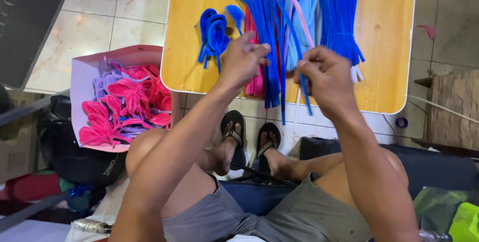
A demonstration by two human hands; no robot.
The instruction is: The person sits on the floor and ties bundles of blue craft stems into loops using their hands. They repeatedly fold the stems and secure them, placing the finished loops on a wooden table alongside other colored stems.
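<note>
**Blue pipe cleaners in hand at wooden desk**

Left hand (243,60): fingers pinched on a bundle of blue pipe cleaners (269,47) over the desk (192,32) front edge. Right hand (324,75): clenched on one blue stem (305,95). Finished blue loops (213,35) lie just left. Box (80,80) of pink and purple folded pieces on floor.

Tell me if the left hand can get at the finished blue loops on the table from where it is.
Probably yes. The left hand is pinching blue pipe cleaners just right of the blue loops, with bare table between them; it would have to let go first.
</note>
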